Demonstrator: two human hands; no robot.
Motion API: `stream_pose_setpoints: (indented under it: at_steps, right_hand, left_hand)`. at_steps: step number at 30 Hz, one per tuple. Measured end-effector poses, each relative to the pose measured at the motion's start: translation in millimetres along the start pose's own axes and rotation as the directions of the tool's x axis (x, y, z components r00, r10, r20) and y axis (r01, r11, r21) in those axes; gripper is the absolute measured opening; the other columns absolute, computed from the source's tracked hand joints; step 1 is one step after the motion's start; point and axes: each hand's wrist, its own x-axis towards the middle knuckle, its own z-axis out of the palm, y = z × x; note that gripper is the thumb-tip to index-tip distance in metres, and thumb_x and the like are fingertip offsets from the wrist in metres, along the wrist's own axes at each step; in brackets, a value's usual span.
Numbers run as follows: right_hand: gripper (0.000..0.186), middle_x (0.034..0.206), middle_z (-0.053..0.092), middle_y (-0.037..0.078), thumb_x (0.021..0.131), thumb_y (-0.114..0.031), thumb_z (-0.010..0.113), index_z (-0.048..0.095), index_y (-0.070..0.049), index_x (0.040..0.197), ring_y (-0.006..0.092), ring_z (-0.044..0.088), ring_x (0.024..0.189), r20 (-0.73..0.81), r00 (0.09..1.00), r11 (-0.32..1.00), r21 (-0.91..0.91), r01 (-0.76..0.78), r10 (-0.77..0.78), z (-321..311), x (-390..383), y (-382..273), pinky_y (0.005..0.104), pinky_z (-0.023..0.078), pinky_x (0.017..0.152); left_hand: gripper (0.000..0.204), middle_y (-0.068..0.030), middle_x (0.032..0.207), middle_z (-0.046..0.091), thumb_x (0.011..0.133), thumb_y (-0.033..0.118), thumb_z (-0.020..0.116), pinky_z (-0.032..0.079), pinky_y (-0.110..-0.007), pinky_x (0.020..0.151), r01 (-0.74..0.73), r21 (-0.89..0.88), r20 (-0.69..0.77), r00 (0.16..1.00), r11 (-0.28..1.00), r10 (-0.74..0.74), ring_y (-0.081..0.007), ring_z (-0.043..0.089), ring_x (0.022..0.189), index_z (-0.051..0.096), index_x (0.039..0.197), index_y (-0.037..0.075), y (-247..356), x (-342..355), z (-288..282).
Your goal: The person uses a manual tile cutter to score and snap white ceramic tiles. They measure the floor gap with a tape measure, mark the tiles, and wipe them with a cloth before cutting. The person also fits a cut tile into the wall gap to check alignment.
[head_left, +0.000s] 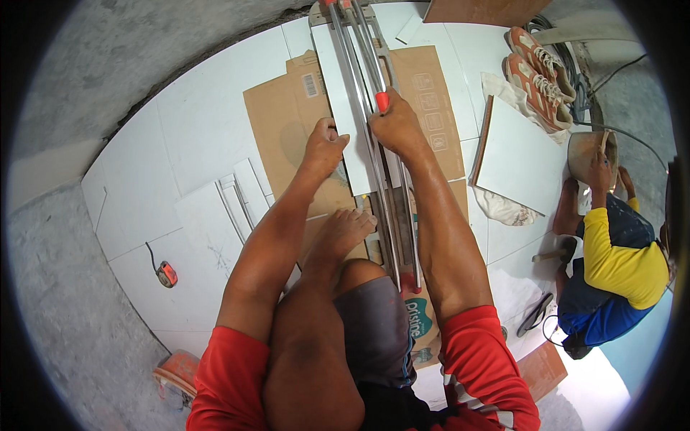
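Note:
A manual tile cutter [359,72] with two long steel rails lies on flattened cardboard [287,122] on the white tiled floor. A white tile [343,93] rests on the cutter under the rails. My left hand [323,147] presses down on the tile's left edge, fingers curled. My right hand [394,123] grips the cutter's handle, whose red tip [382,101] shows just above my fingers. My bare foot [343,231] rests on the cardboard beside the rails.
Cut white tile strips [237,194] lie to the left, and a small orange tape measure [167,274] sits nearer. A white tile [519,151] leans at the right on cloth. Orange shoes [539,75] sit beyond. A person in a yellow shirt [618,266] crouches at the right holding a bucket [588,151].

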Motion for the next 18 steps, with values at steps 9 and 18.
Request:
stream_pose_setpoints:
  at_steps: [9,18]
  right_hand:
    - [0.033,0.094,0.071,0.015,0.097,-0.028,0.066,0.066,0.001,0.115,0.0216,0.067,0.083,-0.203,0.966,0.881,0.470,-0.050,0.163,-3.2,-7.0,61.2,0.0359,0.053,0.076]
    - [0.061,0.093,0.066,0.010,0.080,-0.042,0.086,0.060,0.000,0.117,0.0183,0.061,0.077,-0.048,0.991,0.988,-0.098,0.117,-0.122,5.2,-39.1,110.4,0.0310,0.051,0.073]
  left_hand:
    - [0.038,-0.0032,0.078,0.058,0.093,0.009,0.068,0.048,-0.028,0.057,0.030,-0.031,0.025,0.999,0.999,-0.029,-0.0112,0.055,0.065,0.052,0.125,-0.005,-11.8,0.0,-21.7]
    - [0.038,-0.0058,0.081,0.062,0.091,0.008,0.069,0.049,-0.030,0.054,0.091,0.115,0.012,0.996,0.989,-0.093,-0.0120,0.056,0.063,0.054,0.123,-0.006,3.0,-3.4,-31.9]
